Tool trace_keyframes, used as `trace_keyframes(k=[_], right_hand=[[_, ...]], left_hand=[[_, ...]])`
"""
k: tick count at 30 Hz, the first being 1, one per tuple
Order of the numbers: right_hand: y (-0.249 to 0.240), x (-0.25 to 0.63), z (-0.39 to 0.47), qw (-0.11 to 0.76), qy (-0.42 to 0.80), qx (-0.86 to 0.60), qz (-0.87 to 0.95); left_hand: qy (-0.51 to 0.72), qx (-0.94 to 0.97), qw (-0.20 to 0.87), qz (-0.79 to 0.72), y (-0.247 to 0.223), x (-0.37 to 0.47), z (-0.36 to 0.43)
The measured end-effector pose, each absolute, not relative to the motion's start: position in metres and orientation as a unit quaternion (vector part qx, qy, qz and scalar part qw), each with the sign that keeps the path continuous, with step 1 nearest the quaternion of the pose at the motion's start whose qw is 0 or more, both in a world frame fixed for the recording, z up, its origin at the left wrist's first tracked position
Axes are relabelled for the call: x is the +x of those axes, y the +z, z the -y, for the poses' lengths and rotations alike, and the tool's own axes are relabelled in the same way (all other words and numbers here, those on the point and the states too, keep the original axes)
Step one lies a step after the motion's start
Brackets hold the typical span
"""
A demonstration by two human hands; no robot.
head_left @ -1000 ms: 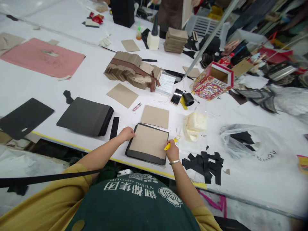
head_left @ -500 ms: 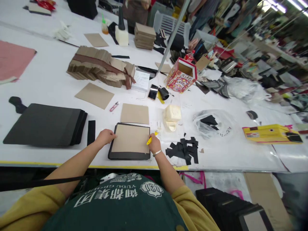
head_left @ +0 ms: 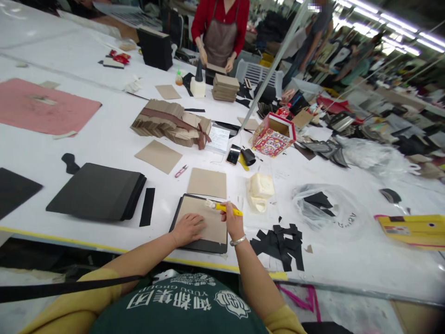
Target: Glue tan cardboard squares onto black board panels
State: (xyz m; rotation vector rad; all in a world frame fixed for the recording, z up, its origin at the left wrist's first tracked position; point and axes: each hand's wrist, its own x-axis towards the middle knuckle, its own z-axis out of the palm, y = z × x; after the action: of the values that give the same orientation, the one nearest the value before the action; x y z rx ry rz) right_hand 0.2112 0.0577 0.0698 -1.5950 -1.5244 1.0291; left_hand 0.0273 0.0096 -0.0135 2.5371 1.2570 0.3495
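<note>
My left hand [head_left: 189,229] lies flat, fingers stretched out, on a tan board [head_left: 215,230]. The board rests on a slightly larger black panel [head_left: 205,245] close to the table's front edge. In my right hand [head_left: 233,223] is a paintbrush [head_left: 222,208] with a yellow handle, its pale bristles pointing left over the board's far part. Whether the bristles touch the board I cannot tell. Just beyond lies another tan board [head_left: 207,182]. To the right stands a cream-coloured plastic container [head_left: 261,186] with an opening toward me.
Left are stacked black panels [head_left: 97,190] and a black strip [head_left: 147,207]. Black scraps [head_left: 280,243] lie right, near a plastic bag [head_left: 323,208]. Further back are thread snips [head_left: 181,171], a phone [head_left: 233,154], bundled tan boards [head_left: 170,121] and a red box [head_left: 273,134]. A co-worker [head_left: 222,35] stands opposite.
My left hand has gone from pinching the board's left edge to lying flat on it. My right hand has lifted the brush from the right edge over the board. The view has shifted.
</note>
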Motion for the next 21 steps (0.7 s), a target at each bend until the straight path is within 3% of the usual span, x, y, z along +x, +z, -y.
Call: trace_keyframes(k=[4, 9, 16, 21], right_hand=[[0.057, 0.158, -0.077, 0.333, 0.514, -0.585, 0.532], [0.026, 0.133, -0.087, 0.311, 0.484, -0.603, 0.553], [0.03, 0.22, -0.086, 0.288, 0.333, -0.682, 0.584], [0.053, 0.286, -0.066, 0.313, 0.289, -0.718, 0.55]], left_hand=[[0.145, 0.874, 0.144, -0.441, -0.029, 0.024, -0.008], [0.141, 0.873, 0.15, -0.441, -0.029, 0.021, -0.008], [0.142, 0.872, 0.15, -0.444, -0.024, 0.02, -0.007], [0.149, 0.878, 0.135, -0.434, -0.029, 0.019, -0.007]])
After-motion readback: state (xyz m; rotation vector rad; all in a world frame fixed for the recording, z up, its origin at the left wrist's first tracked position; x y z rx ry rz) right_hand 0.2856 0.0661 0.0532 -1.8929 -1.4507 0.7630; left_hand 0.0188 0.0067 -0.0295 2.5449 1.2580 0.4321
